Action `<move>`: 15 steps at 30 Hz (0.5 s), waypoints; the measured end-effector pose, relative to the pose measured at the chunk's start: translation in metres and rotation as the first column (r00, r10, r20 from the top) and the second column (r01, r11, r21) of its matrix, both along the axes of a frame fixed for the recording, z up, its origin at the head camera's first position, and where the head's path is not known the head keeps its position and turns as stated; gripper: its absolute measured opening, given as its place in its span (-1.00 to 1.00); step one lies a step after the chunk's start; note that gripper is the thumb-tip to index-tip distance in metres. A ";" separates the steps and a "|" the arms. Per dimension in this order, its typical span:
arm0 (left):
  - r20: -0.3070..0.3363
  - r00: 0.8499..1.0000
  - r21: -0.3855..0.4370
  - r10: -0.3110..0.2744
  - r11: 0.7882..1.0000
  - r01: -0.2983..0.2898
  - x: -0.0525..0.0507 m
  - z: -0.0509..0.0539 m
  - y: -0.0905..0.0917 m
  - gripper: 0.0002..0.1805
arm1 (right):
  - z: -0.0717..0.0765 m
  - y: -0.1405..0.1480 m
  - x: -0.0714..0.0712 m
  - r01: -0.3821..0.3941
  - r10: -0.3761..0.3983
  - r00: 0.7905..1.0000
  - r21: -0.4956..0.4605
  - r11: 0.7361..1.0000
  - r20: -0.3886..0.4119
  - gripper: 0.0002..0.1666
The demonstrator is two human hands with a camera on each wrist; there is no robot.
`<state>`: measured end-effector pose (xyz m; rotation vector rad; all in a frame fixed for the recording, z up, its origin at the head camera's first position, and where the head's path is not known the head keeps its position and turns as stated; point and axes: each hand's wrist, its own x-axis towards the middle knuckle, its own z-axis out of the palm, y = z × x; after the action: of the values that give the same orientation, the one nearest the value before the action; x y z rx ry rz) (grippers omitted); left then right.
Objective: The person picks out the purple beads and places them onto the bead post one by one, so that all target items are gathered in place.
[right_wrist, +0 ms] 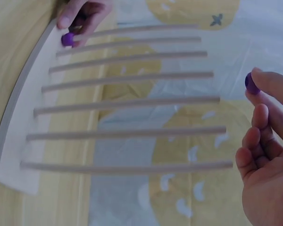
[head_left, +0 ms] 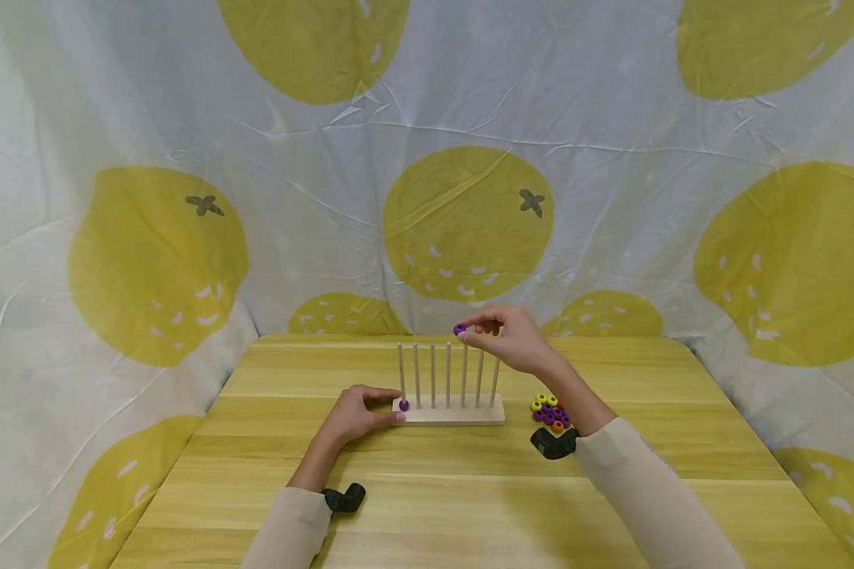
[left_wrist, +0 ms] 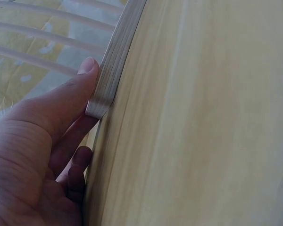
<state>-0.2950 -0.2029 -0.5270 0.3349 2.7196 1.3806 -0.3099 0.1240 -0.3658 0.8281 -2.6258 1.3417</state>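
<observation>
right hand (head_left: pixel 508 340): pinched purple bead (head_left: pixel 459 329) — above upright pegs (head_left: pixel 432 375), apart from their tips | left hand (head_left: pixel 356 412): pinched wooden base (head_left: pixel 455 415) at its left end, farther from bead

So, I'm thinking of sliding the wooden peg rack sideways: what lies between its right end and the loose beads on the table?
Only bare wooden tabletop separates the wooden peg rack from the loose beads, as the head view shows.

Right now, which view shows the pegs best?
Right wrist: all seven pegs appear large and well spread, nearly full length. Head also shows seven, but small, with the right hand covering some tops. Left wrist shows only parts of a few.
</observation>
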 end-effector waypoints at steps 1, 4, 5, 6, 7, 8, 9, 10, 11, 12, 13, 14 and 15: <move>0.000 1.000 0.000 0.001 1.000 -0.001 0.000 0.000 0.000 -0.52 | 0.002 -0.004 0.000 -0.008 0.008 1.000 -0.003 1.000 -0.003 -0.74; 0.001 1.000 -0.002 0.004 1.000 -0.004 0.000 0.001 0.000 -0.51 | 0.005 -0.018 -0.002 -0.042 0.041 0.999 -0.016 0.999 -0.011 -0.76; 0.003 1.000 -0.003 0.004 1.000 -0.004 0.000 0.001 0.000 -0.51 | 0.006 -0.022 -0.003 -0.055 0.055 0.998 -0.022 0.998 -0.012 -0.77; 0.003 1.000 -0.004 0.004 1.000 -0.004 0.000 0.001 0.000 -0.51 | 0.006 -0.026 -0.003 -0.065 0.065 0.998 -0.025 0.998 -0.014 -0.78; -0.002 1.000 -0.005 0.000 1.000 0.000 0.000 0.001 0.000 -0.51 | 0.006 -0.030 -0.004 -0.076 0.075 0.997 -0.027 0.997 -0.015 -0.79; 0.000 1.000 -0.006 -0.001 1.000 0.001 0.000 0.001 0.000 -0.51 | 0.005 -0.034 -0.005 -0.084 0.084 0.996 -0.029 0.996 -0.014 -0.79; 0.002 1.000 -0.006 -0.003 1.000 0.003 0.000 0.001 0.001 -0.51 | 0.005 -0.037 -0.006 -0.091 0.090 0.996 -0.031 0.995 -0.011 -0.79; 0.003 1.000 -0.005 -0.006 1.000 0.006 0.000 0.001 0.001 -0.51 | 0.004 -0.040 -0.006 -0.094 0.093 0.996 -0.031 0.995 -0.008 -0.80; 0.001 1.000 -0.005 -0.008 1.000 0.008 0.000 0.000 0.001 -0.51 | 0.004 -0.043 -0.007 -0.095 0.095 0.995 -0.031 0.995 -0.006 -0.80; -0.001 1.000 -0.005 -0.007 1.000 0.007 0.000 0.000 0.001 -0.51 | 0.003 -0.045 -0.007 -0.095 0.095 0.995 -0.031 0.995 -0.001 -0.80; -0.002 1.000 -0.006 -0.006 1.000 0.006 0.000 0.001 0.001 -0.51 | 0.003 -0.048 -0.007 -0.096 0.096 0.995 -0.034 0.995 0.004 -0.79; 0.001 1.000 -0.007 -0.002 1.000 0.002 0.000 0.000 0.001 -0.51 | 0.002 -0.050 -0.008 -0.095 0.096 0.995 -0.033 0.995 0.008 -0.79; -0.002 1.000 -0.008 -0.001 1.000 0.000 0.000 0.000 0.001 -0.51 | 0.002 -0.053 -0.008 -0.096 0.096 0.995 -0.033 0.995 0.012 -0.80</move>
<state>-0.2953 -0.2024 -0.5266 0.3366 2.7255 1.3703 -0.3179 0.0710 -0.3637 0.9556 -2.5979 1.4131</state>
